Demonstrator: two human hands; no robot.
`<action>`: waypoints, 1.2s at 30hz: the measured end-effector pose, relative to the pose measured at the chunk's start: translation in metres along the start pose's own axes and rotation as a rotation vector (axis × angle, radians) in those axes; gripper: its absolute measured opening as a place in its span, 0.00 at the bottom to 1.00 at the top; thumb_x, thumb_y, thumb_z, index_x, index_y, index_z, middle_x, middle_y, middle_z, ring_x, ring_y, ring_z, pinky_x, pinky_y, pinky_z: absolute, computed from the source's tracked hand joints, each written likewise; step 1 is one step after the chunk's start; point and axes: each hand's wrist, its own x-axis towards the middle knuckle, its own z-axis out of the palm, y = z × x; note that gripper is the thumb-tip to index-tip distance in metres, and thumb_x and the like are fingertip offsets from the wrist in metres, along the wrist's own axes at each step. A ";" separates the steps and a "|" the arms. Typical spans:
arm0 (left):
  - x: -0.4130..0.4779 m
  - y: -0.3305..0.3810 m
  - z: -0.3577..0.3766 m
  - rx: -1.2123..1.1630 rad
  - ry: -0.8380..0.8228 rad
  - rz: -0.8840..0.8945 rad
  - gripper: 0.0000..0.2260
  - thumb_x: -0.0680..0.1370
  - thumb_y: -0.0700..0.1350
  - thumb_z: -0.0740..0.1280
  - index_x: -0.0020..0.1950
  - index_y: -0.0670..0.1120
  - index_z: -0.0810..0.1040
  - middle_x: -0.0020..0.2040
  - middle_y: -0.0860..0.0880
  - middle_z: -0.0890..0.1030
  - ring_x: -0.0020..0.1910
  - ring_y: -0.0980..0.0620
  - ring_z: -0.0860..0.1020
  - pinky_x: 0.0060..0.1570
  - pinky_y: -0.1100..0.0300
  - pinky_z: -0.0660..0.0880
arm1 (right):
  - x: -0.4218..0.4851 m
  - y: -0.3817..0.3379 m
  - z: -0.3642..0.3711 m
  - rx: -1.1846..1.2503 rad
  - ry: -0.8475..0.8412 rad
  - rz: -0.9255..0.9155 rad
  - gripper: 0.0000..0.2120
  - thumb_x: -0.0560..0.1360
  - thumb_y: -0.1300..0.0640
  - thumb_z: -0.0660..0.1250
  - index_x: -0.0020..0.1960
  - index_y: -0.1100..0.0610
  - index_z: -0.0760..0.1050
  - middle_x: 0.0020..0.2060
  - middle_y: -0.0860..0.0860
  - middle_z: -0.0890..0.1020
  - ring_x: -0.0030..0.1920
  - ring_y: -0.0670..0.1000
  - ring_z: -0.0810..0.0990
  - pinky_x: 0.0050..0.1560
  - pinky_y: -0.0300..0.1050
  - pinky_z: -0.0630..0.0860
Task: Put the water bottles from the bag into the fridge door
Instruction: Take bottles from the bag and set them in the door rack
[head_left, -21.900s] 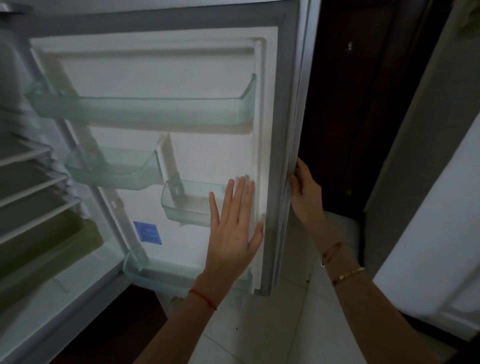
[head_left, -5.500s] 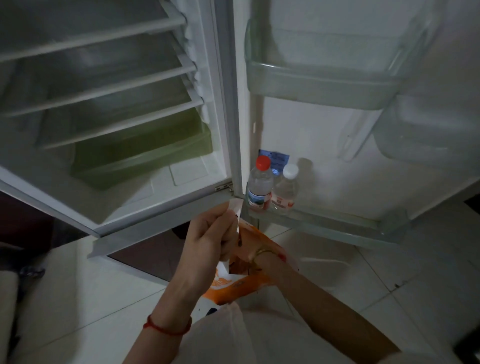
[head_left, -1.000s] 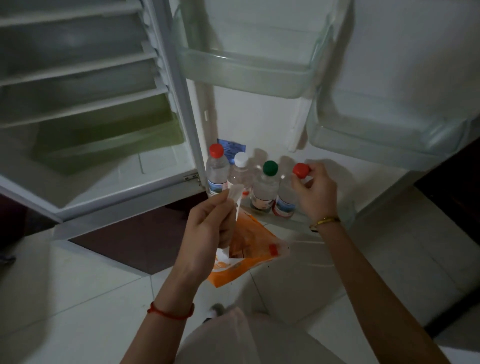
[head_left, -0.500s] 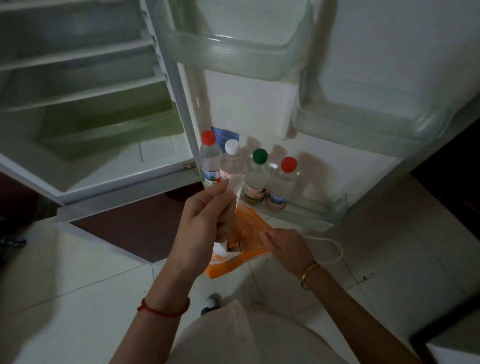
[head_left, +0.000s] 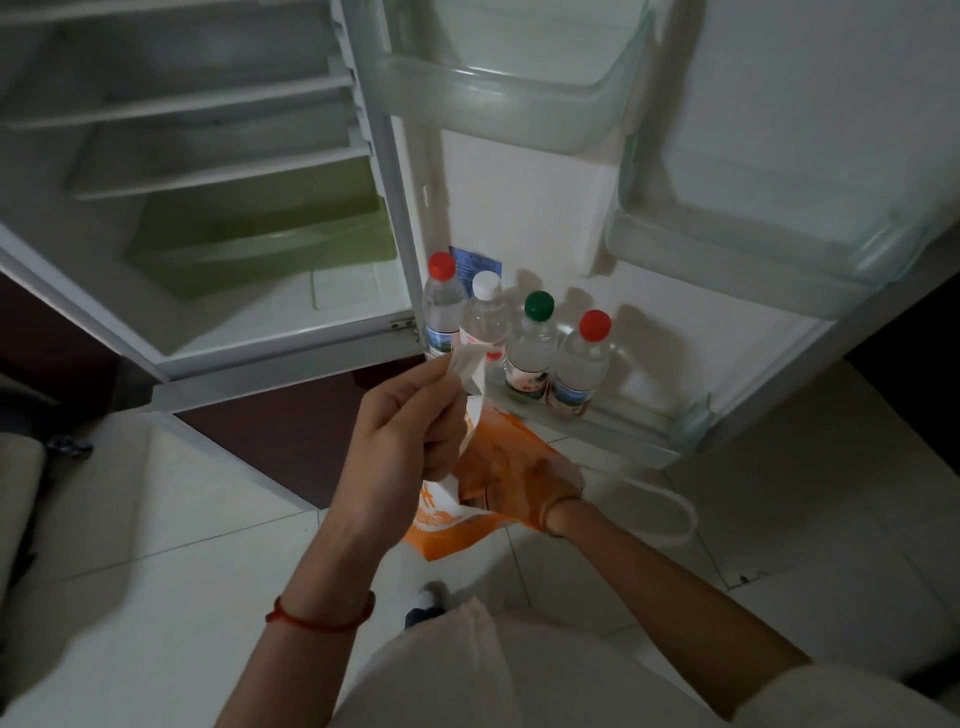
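1. Pale floor tiles (head_left: 156, 519) run under an open fridge; its shelves and a green drawer (head_left: 260, 244) at the left hold nothing that shows.
2. Left hand (head_left: 405, 436): raised in front of the door, thumb and fingers pinching the white top edge of the bag (head_left: 447, 525), which hangs open below it.
3. Four water bottles (head_left: 535, 338) stand upright in a row, close together, on the bottom door shelf (head_left: 623, 441), with red, white, green and red caps. Free room remains to their right.
4. Right hand (head_left: 524, 486): reached down into the orange bag and seen only through the plastic. Whether its fingers are closed on anything I cannot tell, and no bottle shows inside.
5. Step in hand, as I judge it: feeling for another bottle. If one is there, the next move is to lift it clear of the bag's mouth and stand it beside the right-hand red cap. If not, loading is done.
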 end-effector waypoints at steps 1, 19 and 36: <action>-0.001 0.001 -0.001 -0.001 0.006 0.003 0.15 0.77 0.43 0.59 0.43 0.29 0.67 0.26 0.51 0.61 0.21 0.59 0.58 0.20 0.68 0.57 | 0.008 0.008 0.011 -0.056 0.055 0.037 0.09 0.78 0.49 0.61 0.44 0.53 0.73 0.40 0.50 0.77 0.46 0.48 0.79 0.49 0.40 0.75; -0.009 -0.002 -0.013 0.040 0.190 0.047 0.11 0.83 0.37 0.54 0.43 0.41 0.72 0.28 0.50 0.61 0.24 0.56 0.57 0.23 0.65 0.55 | -0.043 -0.001 -0.042 -0.052 0.491 -0.439 0.18 0.74 0.55 0.65 0.63 0.56 0.73 0.50 0.53 0.81 0.50 0.53 0.79 0.56 0.45 0.76; 0.017 -0.043 0.029 0.153 0.066 -0.141 0.14 0.83 0.38 0.57 0.37 0.44 0.68 0.27 0.50 0.61 0.22 0.58 0.58 0.22 0.66 0.56 | -0.141 0.039 -0.149 0.391 0.980 -0.217 0.12 0.69 0.51 0.71 0.41 0.55 0.69 0.32 0.51 0.75 0.34 0.55 0.76 0.36 0.50 0.75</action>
